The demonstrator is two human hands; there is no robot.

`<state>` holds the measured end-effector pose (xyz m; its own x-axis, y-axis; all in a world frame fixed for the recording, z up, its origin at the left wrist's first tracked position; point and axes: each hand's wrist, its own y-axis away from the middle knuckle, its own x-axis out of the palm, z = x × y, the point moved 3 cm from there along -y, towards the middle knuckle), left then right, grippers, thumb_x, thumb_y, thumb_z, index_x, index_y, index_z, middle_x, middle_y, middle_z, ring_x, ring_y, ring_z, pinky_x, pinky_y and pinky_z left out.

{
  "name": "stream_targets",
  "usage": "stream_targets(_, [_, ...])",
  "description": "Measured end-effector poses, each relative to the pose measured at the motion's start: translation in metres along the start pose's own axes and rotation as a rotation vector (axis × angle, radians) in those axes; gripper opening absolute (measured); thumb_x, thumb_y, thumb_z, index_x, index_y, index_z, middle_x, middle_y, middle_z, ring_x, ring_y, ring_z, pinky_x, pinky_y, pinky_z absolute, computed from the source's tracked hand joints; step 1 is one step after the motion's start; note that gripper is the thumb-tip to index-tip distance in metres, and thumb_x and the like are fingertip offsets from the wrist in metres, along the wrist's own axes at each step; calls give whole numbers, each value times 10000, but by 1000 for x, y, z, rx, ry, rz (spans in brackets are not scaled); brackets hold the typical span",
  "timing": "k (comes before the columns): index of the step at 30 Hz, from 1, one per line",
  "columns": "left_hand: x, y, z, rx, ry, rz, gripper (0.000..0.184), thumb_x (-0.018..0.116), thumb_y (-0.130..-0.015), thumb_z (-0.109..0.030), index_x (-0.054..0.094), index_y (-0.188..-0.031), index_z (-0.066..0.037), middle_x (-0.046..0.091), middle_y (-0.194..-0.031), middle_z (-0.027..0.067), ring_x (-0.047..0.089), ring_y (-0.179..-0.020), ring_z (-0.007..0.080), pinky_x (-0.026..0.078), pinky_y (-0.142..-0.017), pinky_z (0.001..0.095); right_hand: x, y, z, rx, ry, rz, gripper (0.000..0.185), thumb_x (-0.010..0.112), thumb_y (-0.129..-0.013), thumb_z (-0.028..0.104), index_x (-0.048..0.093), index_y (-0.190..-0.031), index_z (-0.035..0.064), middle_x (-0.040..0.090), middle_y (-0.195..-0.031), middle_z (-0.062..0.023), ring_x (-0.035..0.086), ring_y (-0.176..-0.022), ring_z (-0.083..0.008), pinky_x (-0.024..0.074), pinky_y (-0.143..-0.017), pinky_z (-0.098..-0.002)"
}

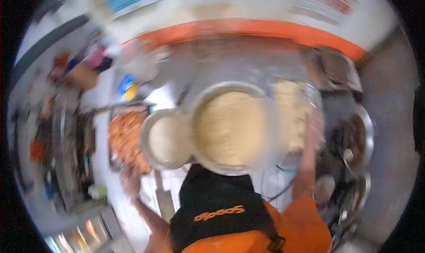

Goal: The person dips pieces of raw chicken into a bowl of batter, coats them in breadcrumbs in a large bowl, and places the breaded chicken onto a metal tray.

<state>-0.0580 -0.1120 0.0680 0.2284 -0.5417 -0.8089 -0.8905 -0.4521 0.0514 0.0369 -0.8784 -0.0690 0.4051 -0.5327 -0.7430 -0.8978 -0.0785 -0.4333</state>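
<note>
My left hand is low at the left, by the near edge of a tray of orange-red, raw-looking pieces. Motion blur hides its fingers and anything in them. On the other side, my right hand is at the right edge of a container of pale, floury contents. Its fingers are smeared too, so its grip is unclear. Between the hands sit a large round metal bowl holding pale yellow powder and a smaller bowl of whitish contents.
A metal counter runs behind the bowls. A blue and yellow packet lies at the back left. Dark pans stand at the right, near a dark, brownish item. Cluttered shelving is at the far left.
</note>
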Motion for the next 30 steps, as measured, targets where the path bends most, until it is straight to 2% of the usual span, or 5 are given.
stream_targets(6, [-43,-40,44,-48,-156,-256,301,612,-901,-317,717,-1020,-62,699,-946,208,684,-921,395,541,-810,476,36,-18,-33,342,-789,113,414,480,-1035,264,623,-1314,-5,671,-1250,-225,627,-1133,-425,485,-981,-478])
stream_targets(13, [-22,-61,91,-94,-242,375,393,719,-747,-248,690,-1103,-85,703,-1064,223,668,-1020,401,537,-890,475,-141,-77,-14,501,-726,400,420,508,-1054,343,644,-1300,30,682,-1264,-209,660,-1126,-381,504,-957,-447])
stream_targets(20, [25,-60,133,-79,-170,82,321,627,-857,-166,602,-1164,-77,692,-1057,261,647,-1027,473,522,-873,540,-197,-82,8,568,-758,394,424,517,-1052,338,647,-1315,32,676,-1305,-173,647,-1186,-339,491,-998,-408])
stream_targets(25, [10,-64,166,-331,386,124,160,657,-933,-123,632,-1085,-76,652,-951,11,571,-838,84,485,-700,267,-228,-100,36,536,-804,310,411,530,-1059,323,651,-1303,14,695,-1274,-160,664,-1160,-297,497,-993,-389])
stream_targets(30, [14,-73,200,-160,1011,-189,241,727,-939,-242,642,-1091,-76,671,-979,2,642,-881,108,544,-736,261,-262,-126,83,434,-1117,182,338,549,-1063,244,666,-1268,3,702,-1245,-145,664,-1132,-242,505,-989,-360])
